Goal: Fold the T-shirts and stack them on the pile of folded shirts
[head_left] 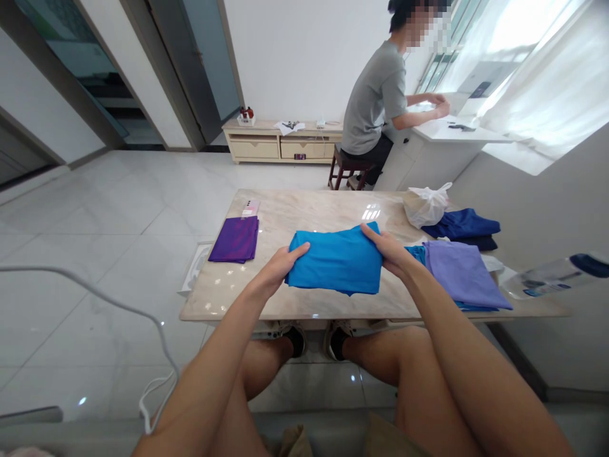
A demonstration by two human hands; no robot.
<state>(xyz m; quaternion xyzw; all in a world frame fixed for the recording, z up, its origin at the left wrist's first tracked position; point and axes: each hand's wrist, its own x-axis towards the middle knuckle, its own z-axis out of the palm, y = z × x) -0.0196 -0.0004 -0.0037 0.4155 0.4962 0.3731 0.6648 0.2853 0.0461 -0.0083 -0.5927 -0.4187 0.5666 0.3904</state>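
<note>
A folded bright blue cloth [335,263] is held up over the marble-look table [304,206]. My left hand [280,270] grips its left end, thumb on the near face and the other fingers hidden behind. At the upper right end, my right hand [387,249] pinches it the same way. Left of it on the table lies a folded purple cloth [235,239]. To the right rests a folded lavender cloth [461,270], with blue fabric showing beneath it.
At the table's right are a white plastic bag [428,202], dark blue fabric [464,223] and a clear bottle [554,276]. A phone [250,208] lies by the purple cloth. Another person [375,95] sits at a white desk by the window. A white cable [109,304] arcs at left.
</note>
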